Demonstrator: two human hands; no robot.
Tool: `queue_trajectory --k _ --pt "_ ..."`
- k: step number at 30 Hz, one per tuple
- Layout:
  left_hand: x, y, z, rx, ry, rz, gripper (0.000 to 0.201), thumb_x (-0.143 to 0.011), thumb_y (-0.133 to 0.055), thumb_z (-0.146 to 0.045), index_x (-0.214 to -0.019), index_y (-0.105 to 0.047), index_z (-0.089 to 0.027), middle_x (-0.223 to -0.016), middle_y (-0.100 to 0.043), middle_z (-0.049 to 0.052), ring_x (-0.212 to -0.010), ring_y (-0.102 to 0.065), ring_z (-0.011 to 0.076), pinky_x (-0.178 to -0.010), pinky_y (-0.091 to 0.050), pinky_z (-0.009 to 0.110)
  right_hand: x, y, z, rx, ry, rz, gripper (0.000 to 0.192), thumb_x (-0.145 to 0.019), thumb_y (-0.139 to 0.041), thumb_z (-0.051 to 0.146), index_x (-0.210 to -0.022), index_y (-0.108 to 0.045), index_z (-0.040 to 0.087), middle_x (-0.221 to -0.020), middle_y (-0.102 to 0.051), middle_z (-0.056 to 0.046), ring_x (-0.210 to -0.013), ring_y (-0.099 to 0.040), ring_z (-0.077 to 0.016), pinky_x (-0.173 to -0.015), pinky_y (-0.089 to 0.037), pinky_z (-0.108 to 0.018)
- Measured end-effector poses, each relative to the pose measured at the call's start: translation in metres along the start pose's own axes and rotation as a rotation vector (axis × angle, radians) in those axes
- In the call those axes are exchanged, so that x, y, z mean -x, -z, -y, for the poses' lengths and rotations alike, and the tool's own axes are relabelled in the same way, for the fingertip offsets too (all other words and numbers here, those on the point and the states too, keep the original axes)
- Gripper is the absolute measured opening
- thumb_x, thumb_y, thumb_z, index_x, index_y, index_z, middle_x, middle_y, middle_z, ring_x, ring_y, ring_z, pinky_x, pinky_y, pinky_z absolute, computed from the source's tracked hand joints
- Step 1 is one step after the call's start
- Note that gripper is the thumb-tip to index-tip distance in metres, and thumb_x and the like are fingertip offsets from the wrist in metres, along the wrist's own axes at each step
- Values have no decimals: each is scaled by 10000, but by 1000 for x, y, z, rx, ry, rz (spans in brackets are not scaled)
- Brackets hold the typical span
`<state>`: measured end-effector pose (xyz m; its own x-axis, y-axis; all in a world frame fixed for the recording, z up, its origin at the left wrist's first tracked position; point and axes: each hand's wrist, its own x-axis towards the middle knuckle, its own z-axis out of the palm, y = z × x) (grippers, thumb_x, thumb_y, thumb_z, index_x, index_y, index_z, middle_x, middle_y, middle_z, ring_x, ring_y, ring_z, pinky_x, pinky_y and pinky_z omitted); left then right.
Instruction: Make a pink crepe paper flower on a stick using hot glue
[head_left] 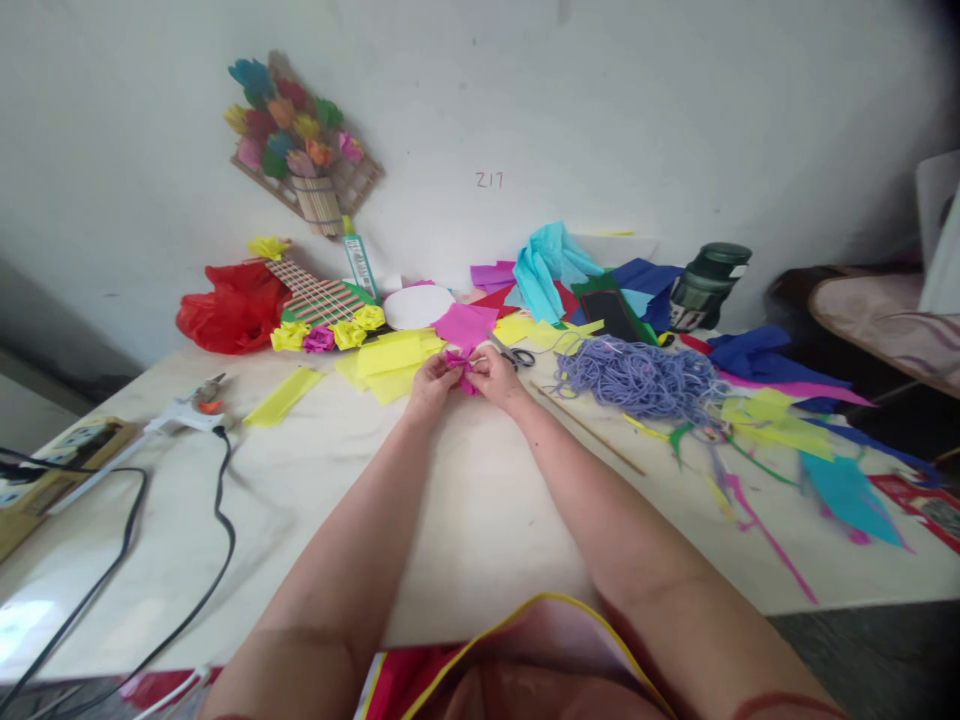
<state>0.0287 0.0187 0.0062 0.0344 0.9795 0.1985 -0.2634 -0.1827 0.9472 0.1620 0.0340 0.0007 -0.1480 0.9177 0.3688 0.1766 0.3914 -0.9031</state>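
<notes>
Near the middle of the table, my left hand (pixel 433 386) and my right hand (pixel 495 376) meet around a small bunched piece of magenta crepe paper (pixel 468 384). The fingers of both hands are closed on it, one hand at each side. Just behind them lies a flat magenta sheet (pixel 465 322). Black-handled scissors (pixel 519 357) rest right beside my right hand. Yellow crepe paper sheets (pixel 394 358) lie close to my left hand, and a thin wooden stick (pixel 592 430) lies to the right of my right hand.
A tangle of purple yarn (pixel 637 375) and coloured scraps cover the right side, with a dark green bottle (pixel 709 288) behind. At left are a glue gun (pixel 191 412), its black cord and a power strip (pixel 71 465). A stick panel with paper flowers (pixel 319 300) stands near the wall.
</notes>
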Motion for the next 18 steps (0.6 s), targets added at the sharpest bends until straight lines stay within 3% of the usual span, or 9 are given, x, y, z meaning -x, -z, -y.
queue_trajectory --k 11,18 --pt "-1 3 1 118 19 38 359 -559 -743 -235 -891 -631 -161 -745 -649 9 -623 -583 114 -588 -456 243 2 1 2 76 52 -3 94 -698 -565 231 -750 -487 232 -551 -562 56 -540 -543 -139 -569 -418 -257" --pt "-1 2 2 32 15 -8 315 -558 -723 -236 -848 -629 -158 -723 -646 18 -623 -582 126 -575 -465 248 -4 6 -12 63 28 -105 129 -732 -593 355 -746 -593 227 -663 -645 0 -672 -624 -164 -640 -479 -282"
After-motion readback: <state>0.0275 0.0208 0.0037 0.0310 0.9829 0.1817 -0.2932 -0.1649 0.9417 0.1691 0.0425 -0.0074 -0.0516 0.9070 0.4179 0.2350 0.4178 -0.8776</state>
